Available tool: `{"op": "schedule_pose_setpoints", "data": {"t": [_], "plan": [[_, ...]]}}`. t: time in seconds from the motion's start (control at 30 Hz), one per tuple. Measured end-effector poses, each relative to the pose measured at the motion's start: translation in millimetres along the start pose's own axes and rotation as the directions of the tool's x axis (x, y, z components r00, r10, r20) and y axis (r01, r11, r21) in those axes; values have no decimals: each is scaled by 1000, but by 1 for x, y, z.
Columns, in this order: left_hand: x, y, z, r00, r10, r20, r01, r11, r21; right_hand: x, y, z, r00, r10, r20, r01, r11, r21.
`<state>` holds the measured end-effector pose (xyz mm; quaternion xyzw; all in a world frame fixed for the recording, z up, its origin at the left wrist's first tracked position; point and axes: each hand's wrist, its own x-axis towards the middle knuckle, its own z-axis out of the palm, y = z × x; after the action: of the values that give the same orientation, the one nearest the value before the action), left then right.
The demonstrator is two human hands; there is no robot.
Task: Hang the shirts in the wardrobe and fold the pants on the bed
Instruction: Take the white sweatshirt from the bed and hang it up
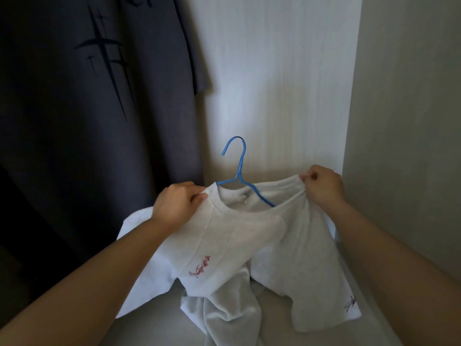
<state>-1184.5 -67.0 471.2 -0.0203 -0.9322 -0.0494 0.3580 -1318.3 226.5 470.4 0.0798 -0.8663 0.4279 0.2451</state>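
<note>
My left hand [178, 206] pinches the white T-shirt [237, 245] at 9 o'clock of its neck, and my right hand [321, 187] grips it at 3. The blue hanger [240, 168] sticks out at 12. A dark T-shirt [87, 108] hangs at 10 o'clock.

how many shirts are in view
2: a dark grey shirt hanging at left; a white shirt in the middle, blue hanger in its collar. More may be hidden.

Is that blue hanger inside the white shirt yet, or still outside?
Inside. The blue hanger pokes its hook out of the white shirt collar; its arms run into the neck opening.
</note>
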Motion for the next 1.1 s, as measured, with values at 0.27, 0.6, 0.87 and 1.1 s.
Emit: {"op": "schedule_pose_setpoints", "data": {"t": [0.27, 0.6, 0.87, 1.1], "plan": [[0, 29, 11, 996, -88, -34, 78, 971, -227, -17, -35, 7, 991, -124, 43, 106, 950, 295], [16, 27, -12, 977, -200, -68, 152, 889, -432, -24, -34, 7, 947, -281, 153, 235, 936, 262], [33, -4, -50, 907, -366, -207, 247, 863, -441, 26, -66, -33, 936, -328, -126, 351, 896, 274], [48, 3, -65, 903, -378, -202, 256, 854, -453, 42, -81, -45, 956, -264, -127, 287, 933, 216]]}}
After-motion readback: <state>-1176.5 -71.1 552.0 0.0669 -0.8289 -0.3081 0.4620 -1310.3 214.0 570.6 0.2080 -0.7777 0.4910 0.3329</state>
